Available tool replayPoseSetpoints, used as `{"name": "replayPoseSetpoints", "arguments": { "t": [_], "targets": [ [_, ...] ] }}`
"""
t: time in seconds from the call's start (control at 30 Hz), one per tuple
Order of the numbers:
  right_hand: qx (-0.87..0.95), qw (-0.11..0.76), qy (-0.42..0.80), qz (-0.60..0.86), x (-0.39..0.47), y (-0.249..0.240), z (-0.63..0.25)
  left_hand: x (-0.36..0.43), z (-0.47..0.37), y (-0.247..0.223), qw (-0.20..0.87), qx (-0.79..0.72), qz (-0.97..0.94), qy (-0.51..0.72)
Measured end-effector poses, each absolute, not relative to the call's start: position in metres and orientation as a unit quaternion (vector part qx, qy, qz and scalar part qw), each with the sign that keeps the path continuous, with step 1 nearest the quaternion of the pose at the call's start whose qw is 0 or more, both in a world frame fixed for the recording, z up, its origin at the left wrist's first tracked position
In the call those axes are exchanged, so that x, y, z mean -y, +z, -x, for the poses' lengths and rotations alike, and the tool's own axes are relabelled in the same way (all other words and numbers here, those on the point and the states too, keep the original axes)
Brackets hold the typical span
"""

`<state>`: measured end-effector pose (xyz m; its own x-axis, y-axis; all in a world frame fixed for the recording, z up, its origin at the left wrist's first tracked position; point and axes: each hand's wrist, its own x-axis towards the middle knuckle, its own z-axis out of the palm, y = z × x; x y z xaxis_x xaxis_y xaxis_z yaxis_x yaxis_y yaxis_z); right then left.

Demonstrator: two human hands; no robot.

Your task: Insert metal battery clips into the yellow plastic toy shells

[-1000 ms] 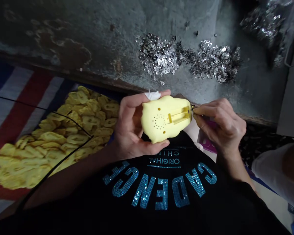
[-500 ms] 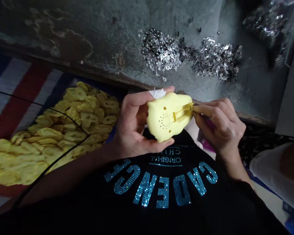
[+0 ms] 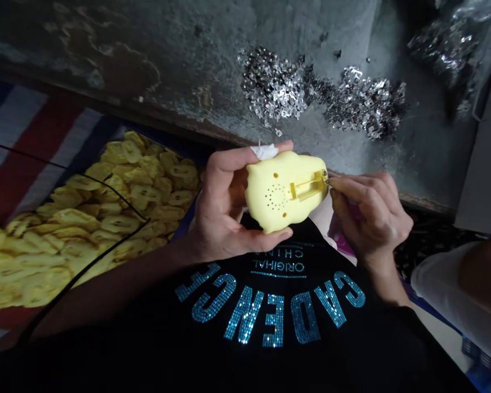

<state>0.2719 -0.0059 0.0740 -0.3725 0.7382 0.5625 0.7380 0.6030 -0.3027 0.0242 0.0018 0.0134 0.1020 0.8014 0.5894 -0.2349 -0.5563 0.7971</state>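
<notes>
Yellow plastic casing (image 3: 284, 203), held at the near edge of the tabletop (image 3: 213, 33). Its long axis runs from the left hand (image 3: 225, 207) toward the right hand (image 3: 368, 210), narrow end tilted slightly tabletop-ward. Left: thumb and fingers clasp the broad end. Right: fingertips pinched at the narrow end; from here I cannot tell what lies between them. Surface smooth, with pinholes (image 3: 275, 197) in a ring and a long recess (image 3: 309, 190).

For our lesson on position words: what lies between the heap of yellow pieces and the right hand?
In the head view: the left hand, holding a yellow casing.
</notes>
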Motion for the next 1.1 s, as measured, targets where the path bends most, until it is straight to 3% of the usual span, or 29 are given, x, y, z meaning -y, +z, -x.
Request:
{"name": "replayPoseSetpoints", "arguments": {
  "t": [0.3,0.53,0.63,0.8,0.97,1.1],
  "targets": [
    [0.81,0.362,0.054,0.458,0.007,0.076,-0.27,0.002,-0.023,0.019,0.426,-0.214,-0.608,0.635],
    [0.664,0.358,0.465,0.463,-0.022,0.072,-0.284,-0.009,-0.013,0.013,0.305,-0.182,-0.722,0.593],
    [0.627,0.348,0.538,0.442,-0.034,0.066,-0.285,-0.012,-0.015,0.018,0.228,-0.16,-0.775,0.567],
    [0.603,0.401,0.531,0.44,-0.034,0.046,-0.284,-0.004,-0.02,0.037,0.19,-0.196,-0.839,0.471],
    [0.595,0.514,0.429,0.445,-0.018,0.018,-0.285,-0.001,-0.017,0.052,0.334,-0.18,-0.831,0.406],
    [0.657,0.552,0.314,0.407,-0.012,0.008,-0.285,-0.007,-0.016,0.053,0.433,-0.243,-0.783,0.374]
  ]
}}
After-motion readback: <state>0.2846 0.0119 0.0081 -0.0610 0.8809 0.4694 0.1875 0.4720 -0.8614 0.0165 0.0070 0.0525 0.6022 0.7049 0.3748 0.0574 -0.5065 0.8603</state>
